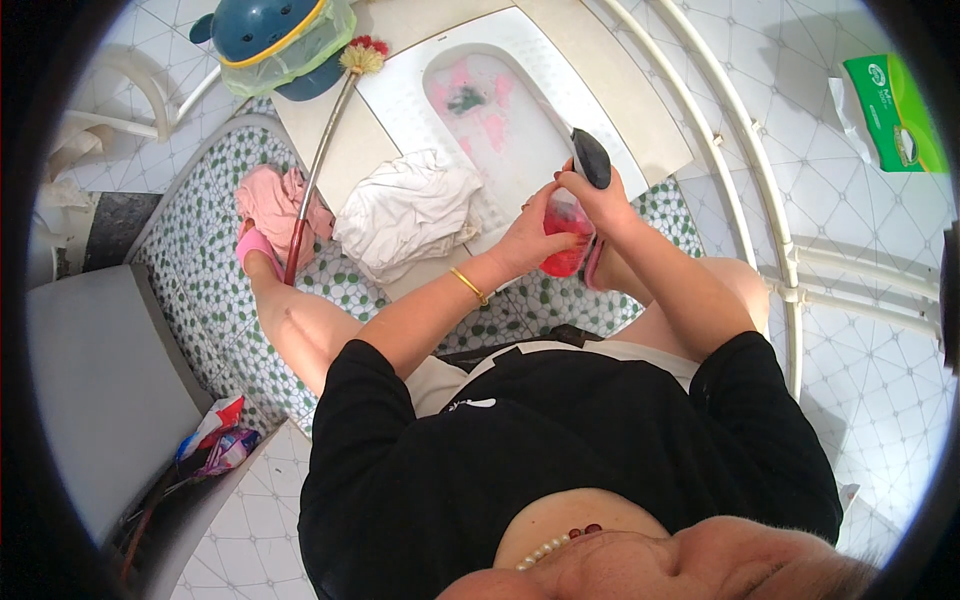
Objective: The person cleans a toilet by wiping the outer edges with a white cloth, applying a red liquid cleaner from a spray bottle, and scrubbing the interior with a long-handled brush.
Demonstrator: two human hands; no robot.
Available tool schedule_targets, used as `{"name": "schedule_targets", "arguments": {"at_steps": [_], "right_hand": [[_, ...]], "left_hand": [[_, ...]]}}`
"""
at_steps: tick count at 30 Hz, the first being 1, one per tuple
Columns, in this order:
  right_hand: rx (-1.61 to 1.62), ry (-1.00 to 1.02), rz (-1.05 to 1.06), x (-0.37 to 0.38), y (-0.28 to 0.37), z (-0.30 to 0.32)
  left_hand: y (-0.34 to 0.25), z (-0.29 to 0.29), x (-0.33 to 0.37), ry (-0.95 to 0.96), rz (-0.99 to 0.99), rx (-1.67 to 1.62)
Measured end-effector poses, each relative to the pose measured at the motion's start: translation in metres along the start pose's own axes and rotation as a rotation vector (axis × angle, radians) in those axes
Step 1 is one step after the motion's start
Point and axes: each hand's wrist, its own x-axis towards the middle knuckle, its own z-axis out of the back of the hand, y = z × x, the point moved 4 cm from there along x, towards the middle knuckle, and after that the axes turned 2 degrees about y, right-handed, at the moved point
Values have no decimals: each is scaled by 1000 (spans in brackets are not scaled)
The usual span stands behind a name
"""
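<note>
L hand [533,240] wrapped round spray btl [566,257], R hand [604,204] curled at its blk head [591,160]; pink liq [494,131] already in squat pan [396,92], more left in btl, brush [322,160] idle.

This is a small tiled toilet room, shown first by the white squat toilet [410,120] set into a raised beige platform [645,115] at twelve o'clock from the middle of the view, with a long-handled bristle brush [362,60] and a blue bin [265,35] in a pale green liner [300,65] at eleven. A green-and-white pebble-patterned floor [195,215] spreads at ten o'clock, a pink slipper [255,250] rests at nine, white pipes [735,110] curve past at two, and glossy white patterned tiles [870,390] fill three.
</note>
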Motion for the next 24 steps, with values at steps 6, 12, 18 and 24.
{"name": "schedule_targets", "arguments": {"at_steps": [6, 12, 18, 24], "right_hand": [[114, -63, -266, -41, -14, 5], [71, -15, -271, -56, -46, 23], [2, -60, -365, -60, -64, 39], [107, -57, -215, -68, -64, 36]], "left_hand": [[13, -27, -18, 107, 39, -156], [20, -48, -31, 201, 151, -204], [16, -59, -35, 230, 135, -259], [27, -60, -34, 269, 121, -220]]}}
